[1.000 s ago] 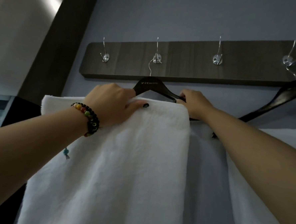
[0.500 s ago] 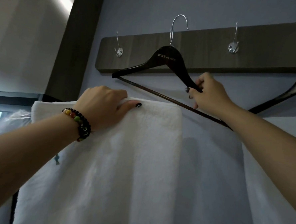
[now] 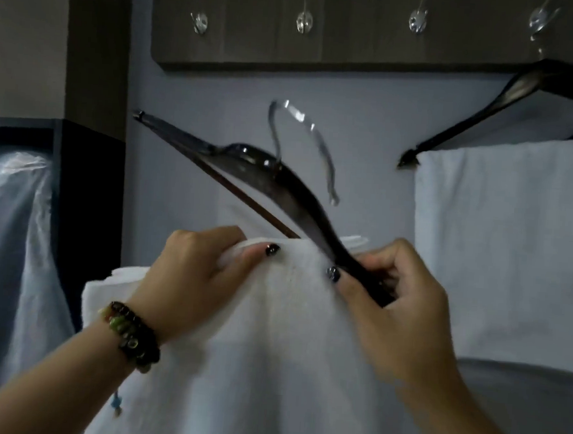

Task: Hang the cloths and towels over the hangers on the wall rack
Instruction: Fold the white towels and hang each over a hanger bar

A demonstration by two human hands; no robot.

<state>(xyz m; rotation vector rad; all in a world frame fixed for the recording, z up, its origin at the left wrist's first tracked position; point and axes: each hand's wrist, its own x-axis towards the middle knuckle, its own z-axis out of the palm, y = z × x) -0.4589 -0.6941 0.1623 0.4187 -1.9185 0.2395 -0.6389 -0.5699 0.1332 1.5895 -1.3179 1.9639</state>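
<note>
While your left hand [image 3: 194,278] pinches the white towel's [image 3: 270,350] top edge, your right hand [image 3: 390,300] grips one arm of the dark wooden hanger [image 3: 280,183], tilted off the wall rack [image 3: 323,34], its bar meeting the towel.

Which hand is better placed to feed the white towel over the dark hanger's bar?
Probably the left hand: it grips the white towel by the bar, while the right hand holds the dark wooden hanger.
</note>
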